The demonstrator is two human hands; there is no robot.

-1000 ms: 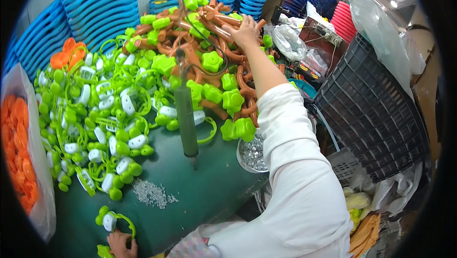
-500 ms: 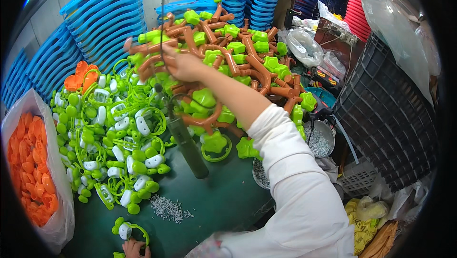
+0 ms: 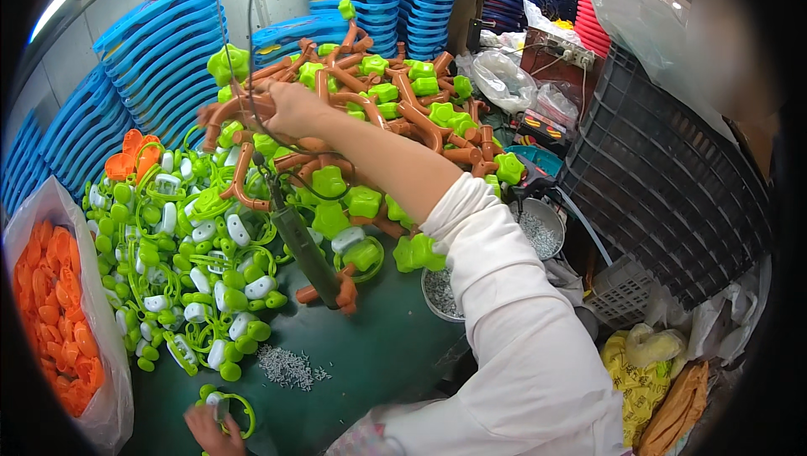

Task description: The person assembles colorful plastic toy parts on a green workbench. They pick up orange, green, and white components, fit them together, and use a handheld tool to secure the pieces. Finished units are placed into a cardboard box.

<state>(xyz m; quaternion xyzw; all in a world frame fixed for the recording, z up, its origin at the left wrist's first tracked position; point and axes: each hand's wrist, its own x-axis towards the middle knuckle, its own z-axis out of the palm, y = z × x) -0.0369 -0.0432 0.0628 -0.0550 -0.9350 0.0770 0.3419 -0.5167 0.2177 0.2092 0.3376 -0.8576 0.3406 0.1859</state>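
Observation:
My right hand reaches across the heap, its fingers wrapped round a brown branch-shaped plastic piece with a green star-shaped end. Just below that hand, a dark green cylindrical power screwdriver hangs on a cord; a brown piece shows behind its lower end. At the near edge, my left hand is partly cut off by the frame. Its thumb and fingers are apart, beside a green ring-shaped plastic part with a white piece on the table. Whether that hand touches the part is hard to see.
Green-and-white ring parts are heaped at left, beside a bag of orange parts. Small screws lie loose on the green table. Metal bowls of screws stand at right. Blue plastic stacks line the back.
My right hand has moved slightly left, raising a brown piece with its green star end. My left hand has shifted left and up beside the ring part. The whole view has shifted a little.

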